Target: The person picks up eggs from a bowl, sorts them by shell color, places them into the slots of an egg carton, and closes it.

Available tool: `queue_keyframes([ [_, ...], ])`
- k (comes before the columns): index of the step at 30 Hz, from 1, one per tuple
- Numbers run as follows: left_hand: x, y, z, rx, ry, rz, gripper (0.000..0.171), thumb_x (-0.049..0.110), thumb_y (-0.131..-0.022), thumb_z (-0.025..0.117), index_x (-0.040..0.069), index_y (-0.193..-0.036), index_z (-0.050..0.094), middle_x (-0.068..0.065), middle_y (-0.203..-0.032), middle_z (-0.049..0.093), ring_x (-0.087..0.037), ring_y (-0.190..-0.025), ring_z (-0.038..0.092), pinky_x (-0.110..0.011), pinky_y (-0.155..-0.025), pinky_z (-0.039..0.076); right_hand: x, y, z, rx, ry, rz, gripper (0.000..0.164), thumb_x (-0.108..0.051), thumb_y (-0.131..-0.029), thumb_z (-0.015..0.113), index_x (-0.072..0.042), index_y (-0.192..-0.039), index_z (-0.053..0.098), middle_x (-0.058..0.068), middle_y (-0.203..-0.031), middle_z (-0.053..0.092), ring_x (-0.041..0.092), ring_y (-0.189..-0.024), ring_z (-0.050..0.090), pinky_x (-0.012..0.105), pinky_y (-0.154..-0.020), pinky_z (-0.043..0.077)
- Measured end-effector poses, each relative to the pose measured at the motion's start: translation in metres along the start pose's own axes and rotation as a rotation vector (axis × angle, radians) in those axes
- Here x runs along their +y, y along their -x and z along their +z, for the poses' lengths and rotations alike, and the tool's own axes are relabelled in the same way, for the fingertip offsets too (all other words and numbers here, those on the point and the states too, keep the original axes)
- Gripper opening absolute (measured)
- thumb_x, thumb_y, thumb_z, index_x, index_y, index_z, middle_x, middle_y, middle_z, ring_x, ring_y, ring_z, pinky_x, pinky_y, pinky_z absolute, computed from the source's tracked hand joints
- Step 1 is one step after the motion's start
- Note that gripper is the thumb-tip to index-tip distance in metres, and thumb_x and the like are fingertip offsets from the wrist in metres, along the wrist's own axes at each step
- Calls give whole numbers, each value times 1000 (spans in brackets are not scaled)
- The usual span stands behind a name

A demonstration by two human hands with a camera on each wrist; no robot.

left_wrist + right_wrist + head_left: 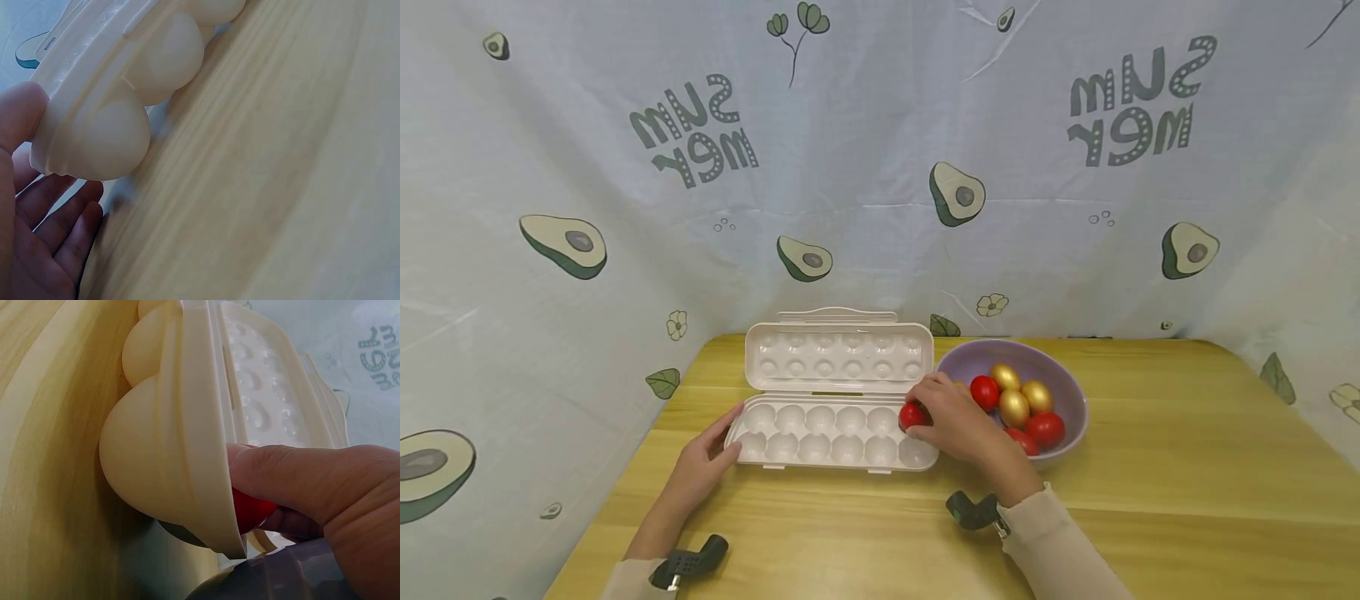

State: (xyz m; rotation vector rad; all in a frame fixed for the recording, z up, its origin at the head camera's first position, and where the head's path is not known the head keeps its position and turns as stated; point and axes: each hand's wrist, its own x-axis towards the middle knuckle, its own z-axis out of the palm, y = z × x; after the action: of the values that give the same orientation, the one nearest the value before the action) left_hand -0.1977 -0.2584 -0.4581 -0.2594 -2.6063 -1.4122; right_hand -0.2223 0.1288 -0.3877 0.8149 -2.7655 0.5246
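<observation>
A pale egg carton (827,466) lies open on the table, its lid (838,350) folded back toward the curtain. My left hand (700,471) holds its left end; in the left wrist view the thumb (22,115) is on the rim and the other fingers curl below. At the right end, my right hand (958,421) pinches a red egg (913,416) at the back-row cell. From the right wrist view, the egg (250,509) is partly hidden by thumb and carton wall. The other visible cells hold nothing.
A purple bowl (1078,400) stands right of the carton, holding several gold eggs (1014,408) and red eggs (1046,429); my right hand partly covers it. Behind the wooden table (1187,433) hangs a curtain (880,125) printed with avocados.
</observation>
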Motion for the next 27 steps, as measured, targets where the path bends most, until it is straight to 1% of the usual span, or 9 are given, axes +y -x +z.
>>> queue_keyframes([
  [8,1,1,0,3,-2,-1,53,12,-94,58,8,-145,44,-14,-148,42,-32,-135,38,-2,-94,30,-1,-1,-1,-17,12,13,34,-23,-76,82,-10,-105,69,1,-102,65,23,-109,50,44,-88,46],
  [13,1,1,0,6,-9,-6,54,10,-93,58,7,-145,44,-14,-148,42,-31,-135,39,-1,-94,29,-1,-1,-1,-13,18,9,35,-22,-76,81,-9,-107,69,2,-103,65,24,-109,50,45,-87,47],
  [18,1,1,0,3,-1,-1,53,11,-94,58,7,-145,44,-15,-148,42,-33,-134,39,-2,-94,29,-1,0,-1,-14,11,13,36,-22,-76,81,-10,-107,70,2,-104,65,23,-109,51,45,-89,48],
  [24,0,1,1,6,10,8,53,10,-93,59,6,-145,44,-15,-148,42,-33,-134,39,-2,-94,30,1,0,1,8,-10,-11,34,-24,-77,80,-8,-105,70,3,-102,65,25,-108,52,46,-88,48],
  [27,-1,0,0,9,8,10,53,10,-93,59,6,-145,44,-15,-148,42,-33,-134,39,-2,-94,30,2,-1,1,15,-32,-25,33,-24,-77,80,-8,-104,70,3,-102,64,25,-109,52,47,-90,48],
])
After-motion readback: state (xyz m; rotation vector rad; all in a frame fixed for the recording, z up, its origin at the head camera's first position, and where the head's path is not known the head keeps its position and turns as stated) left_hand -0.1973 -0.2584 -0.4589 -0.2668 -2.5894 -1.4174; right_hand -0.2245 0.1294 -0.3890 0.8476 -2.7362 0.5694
